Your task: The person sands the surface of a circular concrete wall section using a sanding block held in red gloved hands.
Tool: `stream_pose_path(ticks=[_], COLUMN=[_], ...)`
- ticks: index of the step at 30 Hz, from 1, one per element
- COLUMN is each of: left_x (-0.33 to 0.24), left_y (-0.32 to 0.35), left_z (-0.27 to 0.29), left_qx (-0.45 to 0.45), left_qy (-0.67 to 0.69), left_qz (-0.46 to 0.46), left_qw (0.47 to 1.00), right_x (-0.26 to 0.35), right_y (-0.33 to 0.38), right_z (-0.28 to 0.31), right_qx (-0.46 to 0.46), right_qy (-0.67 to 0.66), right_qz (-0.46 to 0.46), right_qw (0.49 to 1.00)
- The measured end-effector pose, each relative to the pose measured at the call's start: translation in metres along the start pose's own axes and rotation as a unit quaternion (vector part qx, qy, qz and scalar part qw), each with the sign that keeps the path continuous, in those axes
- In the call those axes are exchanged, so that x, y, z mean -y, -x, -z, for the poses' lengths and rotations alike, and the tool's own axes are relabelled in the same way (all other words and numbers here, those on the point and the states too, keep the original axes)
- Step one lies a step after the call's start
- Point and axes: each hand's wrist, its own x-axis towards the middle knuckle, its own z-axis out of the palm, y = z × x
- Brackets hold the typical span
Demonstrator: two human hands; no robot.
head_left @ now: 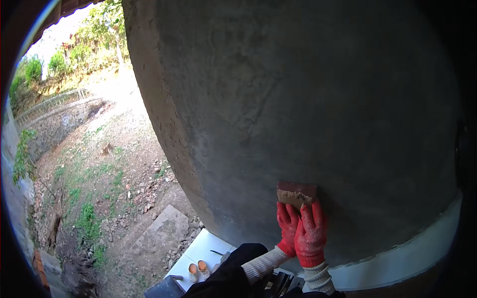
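Low on the grey plastered wall (pixel 298 114), nearer its lower edge than its upper part, a rectangular maroon block (pixel 298 188) appears to lie against the surface, its long axis running roughly from side to side. A sandy, crumbly band covers the block's lower portion.

Two red-gloved hands meet it from below. The block lies directly up the wall from the fingers, which point nearly square to its long axis. The right hand (pixel 311 237) overlaps the block's lower right corner and is the nearer to its right end; the left hand (pixel 288 229) meets the lower side farther left. The fingers of both are almost straight and set close together, holding the block along that lower side; the thumbs cannot be made out. The gloves touch, the right partly covering the left.

Below the wrists are pale ribbed sleeves (pixel 266 263). To the right, a pale band (pixel 382 273) follows the wall's lower edge. Leftward, a white-tiled ledge (pixel 211 242) carries a pair of shoes (pixel 203 268) toward its left edge. Beyond the wall's left edge lie a concrete slab (pixel 166 223) and patchy grass (pixel 88 222).
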Motion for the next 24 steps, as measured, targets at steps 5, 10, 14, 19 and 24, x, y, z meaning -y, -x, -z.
stream_pose_path(ticks=[5, 10, 14, 19, 24], left_x=[0.050, 0.193, 0.132, 0.030, 0.117], left_y=[-0.069, -0.128, -0.122, -0.069, -0.062], left_z=[0.036, 0.096, 0.074, 0.035, 0.055], left_qx=[-0.140, -0.252, -0.222, -0.112, -0.155], left_qy=[0.092, 0.202, 0.092, 0.120, 0.088], left_qz=[0.089, 0.367, 0.243, -0.246, 0.093], left_qw=[0.982, 0.872, 0.940, 0.955, 0.980], right_x=[-0.004, -0.016, -0.003, 0.028, 0.000], right_y=[-0.032, -0.060, -0.097, -0.136, -0.121], right_z=[0.048, 0.108, 0.107, 0.095, 0.115], right_qx=[0.086, 0.132, 0.139, 0.065, 0.019], right_qy=[-0.068, -0.040, -0.036, 0.004, 0.069], right_qz=[0.118, 0.175, 0.228, 0.322, 0.287], right_qw=[0.987, 0.975, 0.963, 0.945, 0.955])
